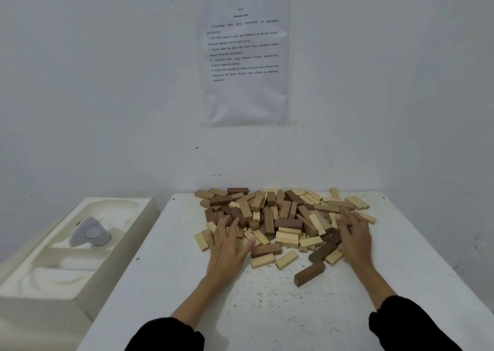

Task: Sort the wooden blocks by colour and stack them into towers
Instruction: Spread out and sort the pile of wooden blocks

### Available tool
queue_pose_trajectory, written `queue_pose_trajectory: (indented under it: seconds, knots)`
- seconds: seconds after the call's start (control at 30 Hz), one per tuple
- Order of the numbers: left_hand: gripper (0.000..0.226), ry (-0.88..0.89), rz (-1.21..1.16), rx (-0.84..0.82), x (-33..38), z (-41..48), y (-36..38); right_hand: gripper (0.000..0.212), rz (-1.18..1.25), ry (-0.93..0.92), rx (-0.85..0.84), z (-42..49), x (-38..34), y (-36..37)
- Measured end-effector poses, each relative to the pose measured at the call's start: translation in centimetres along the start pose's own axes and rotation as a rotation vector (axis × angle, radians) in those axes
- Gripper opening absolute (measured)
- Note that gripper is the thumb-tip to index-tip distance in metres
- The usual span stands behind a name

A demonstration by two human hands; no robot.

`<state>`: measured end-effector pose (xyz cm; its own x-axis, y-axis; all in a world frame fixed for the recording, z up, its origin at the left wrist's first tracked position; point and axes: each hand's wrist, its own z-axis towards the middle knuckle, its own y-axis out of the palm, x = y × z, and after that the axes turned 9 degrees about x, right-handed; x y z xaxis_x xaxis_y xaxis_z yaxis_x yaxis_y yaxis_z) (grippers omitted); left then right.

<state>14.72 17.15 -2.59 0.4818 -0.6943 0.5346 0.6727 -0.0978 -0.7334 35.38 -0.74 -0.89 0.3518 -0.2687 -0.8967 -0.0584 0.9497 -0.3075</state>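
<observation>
My left hand (227,241) and right hand (354,234) rest, fingers spread, on either edge of the jumbled blocks (280,217), brown and pale, heaped at the table's (267,310) far side. The wall sheet (246,56) above begins "Kumpulkan blok yang berselerak"; its heading is too blurred to read.

A white surface (267,313), speckled with dark flecks, fills the lower middle. At twelve o'clock a printed sheet of paper (247,56) hangs on the pale wall (93,83), with a small dark mark (197,147) below it. At nine o'clock, just beside the surface's left edge, sits an open white box (105,278) with a moulded insert. A grey rounded object (89,233) lies in its far hollow.
</observation>
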Motion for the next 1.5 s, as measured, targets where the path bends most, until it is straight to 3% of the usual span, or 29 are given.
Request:
queue_pose_trajectory:
  seconds: [0.13,0.3,0.43,0.67,0.77,0.83,0.9,0.97,1.07,1.2,1.5]
  knots:
    - [0.086,0.054,-0.038,0.032,0.4,-0.6,0.0,0.040,-0.051,-0.075,-0.015,-2.1,-0.2,0.0]
    - [0.092,0.026,0.019,0.050,0.7,-1.6,0.3,0.037,-0.107,-0.098,0.032,-5.1,-0.6,-0.6]
    - [0.113,0.034,0.086,0.002,1.0,-1.8,0.2,0.038,-0.171,-0.184,-0.025,-6.5,-1.0,-0.9]
    - [0.106,0.068,0.077,0.031,0.8,-1.9,0.1,0.050,-0.254,-0.419,-0.133,-7.6,-0.6,-1.0]
    - [0.078,0.038,-0.095,0.086,1.0,-1.8,-0.5,0.051,-0.303,-0.408,-0.163,-7.6,0.2,-0.8]
    - [0.060,0.050,-0.176,0.122,1.4,-2.3,-0.6,0.032,-0.254,-0.375,-0.136,-7.5,-0.1,-1.0]
    - [0.046,0.104,-0.167,0.173,1.8,-3.3,-0.5,0.011,-0.217,-0.360,-0.046,-7.4,-0.3,-1.2]
    - [0.036,0.132,-0.140,0.138,2.3,-4.8,-0.5,0.016,-0.197,-0.369,0.050,-7.7,-0.4,-1.8]
    - [0.049,0.144,-0.009,-0.046,2.7,-6.9,-0.9,0.010,-0.175,-0.365,0.067,-8.9,-0.3,-2.8]
    - [0.069,0.128,0.061,-0.080,2.8,-7.4,-1.2,0.027,-0.176,-0.369,0.019,-10.1,-0.2,-3.5]
    - [0.057,0.051,0.069,-0.071,3.1,-7.5,-1.7,0.026,-0.214,-0.275,0.011,-11.2,-0.4,-5.1]
